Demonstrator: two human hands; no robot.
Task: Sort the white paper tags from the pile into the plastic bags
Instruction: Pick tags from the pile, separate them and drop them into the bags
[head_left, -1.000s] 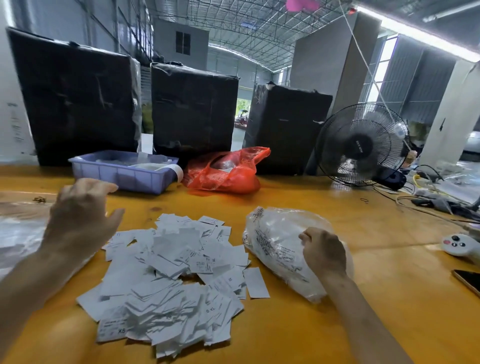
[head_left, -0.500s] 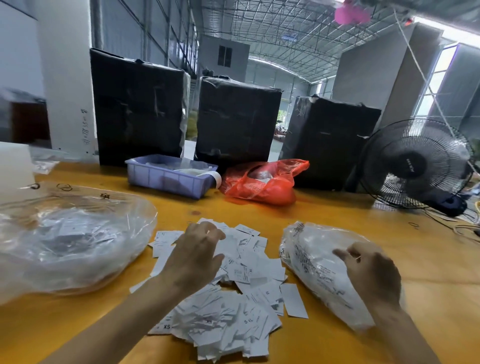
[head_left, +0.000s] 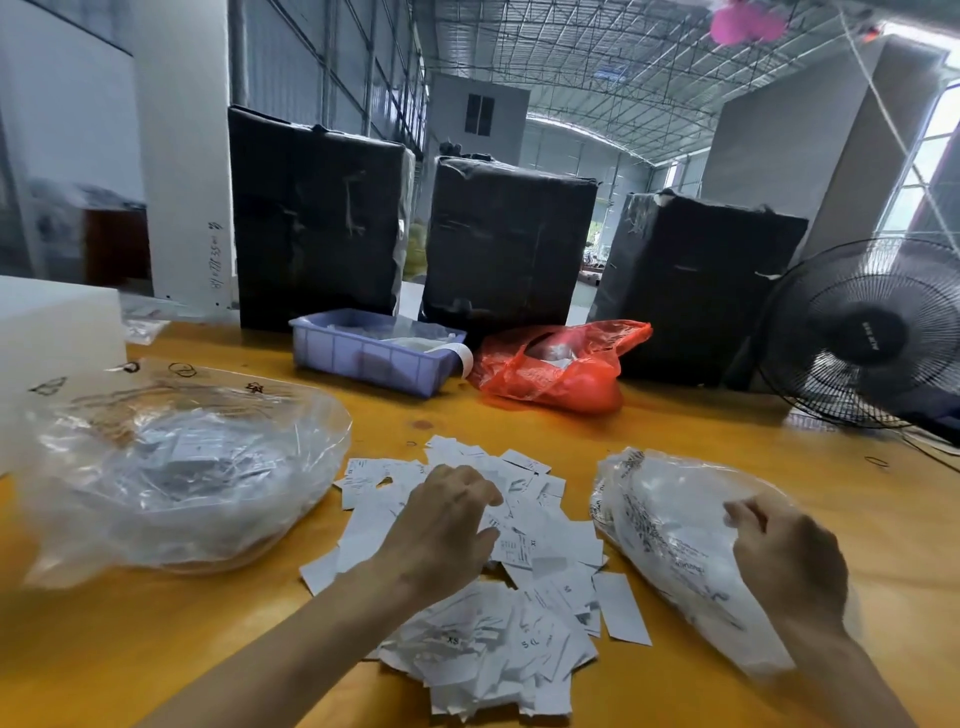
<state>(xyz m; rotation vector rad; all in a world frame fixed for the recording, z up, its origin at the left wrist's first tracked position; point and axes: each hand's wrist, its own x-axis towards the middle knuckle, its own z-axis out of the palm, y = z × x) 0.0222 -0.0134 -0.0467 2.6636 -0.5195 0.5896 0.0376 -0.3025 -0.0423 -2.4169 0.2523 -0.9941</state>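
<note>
1. The yellow surface (head_left: 519, 426) runs wide under everything, with three black wrapped boxes (head_left: 317, 218) lined along its far edge.
2. Toward the left edge sits your big clear plastic bag (head_left: 182, 478), crumpled, with white tags showing faintly inside.
3. Over at the far right corner, a black fan (head_left: 862, 332) faces you.
4. In the middle of the surface, nearer the front edge, the pile of white paper tags (head_left: 493, 623) spreads loose, some marked XS.
5. Just right of the pile lies the printed plastic bag (head_left: 660, 525), close beside the tags.
6. By the far edge, a red plastic bag (head_left: 561, 369) slumps beside a blue tray (head_left: 369, 358).
7. Your right hand (head_left: 789, 566) lies on the printed plastic bag, fingers curled into its film, grip bunching the plastic.
8. Your left hand (head_left: 447, 525) rests on the pile, fingers curled down onto the tags; whether the grip pinches one, you cannot tell from here.
</note>
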